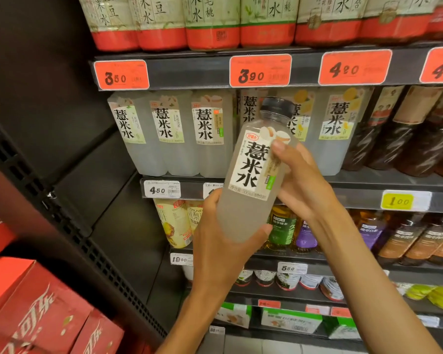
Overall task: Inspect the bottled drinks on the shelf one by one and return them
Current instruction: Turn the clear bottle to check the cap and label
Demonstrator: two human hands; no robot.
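Head view: a cloudy white bottle (253, 172) with a black cap is held up in front of the shelf (189, 72), tilted slightly right, label facing the camera. The left hand (223, 249) cups its base, fingers curled round the lower body. The right hand (302, 180) grips the upper body, thumb pressed on the label. Matching bottles (164, 134) stand in a row behind it.

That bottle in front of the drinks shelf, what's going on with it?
A person is holding a cloudy white bottle with a black cap in front of the shelf, label facing them. The left hand grips its base and the right hand holds its side near the label. It tilts slightly. Matching bottles stand in the row behind.
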